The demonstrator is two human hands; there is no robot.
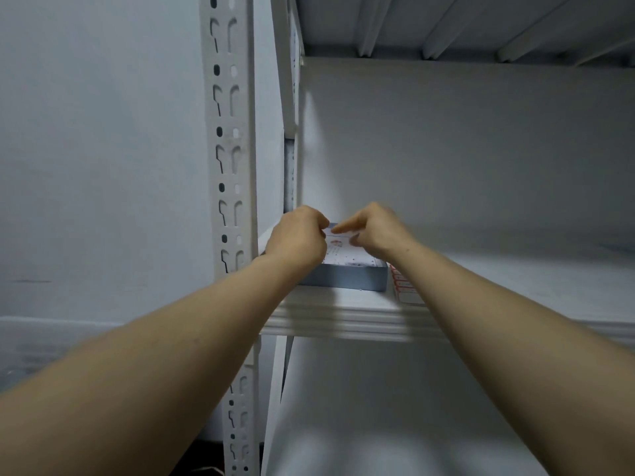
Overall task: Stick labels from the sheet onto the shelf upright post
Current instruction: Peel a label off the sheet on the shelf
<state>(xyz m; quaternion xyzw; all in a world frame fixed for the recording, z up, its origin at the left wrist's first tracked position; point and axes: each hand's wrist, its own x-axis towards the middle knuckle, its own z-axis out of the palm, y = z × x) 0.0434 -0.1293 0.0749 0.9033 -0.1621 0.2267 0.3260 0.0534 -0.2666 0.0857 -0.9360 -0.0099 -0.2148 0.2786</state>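
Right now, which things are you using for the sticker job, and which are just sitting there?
For the job: label sheet, left hand and right hand picking at it, upright post.
Just lying about: grey box under the sheet, red-edged stack beside it, shelf.

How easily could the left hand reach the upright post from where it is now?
Probably yes, easily: the left hand is at the label sheet, just right of the upright post, and nothing stands between them.

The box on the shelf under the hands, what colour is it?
The box is a dull blue-grey; the head view shows its front side best.
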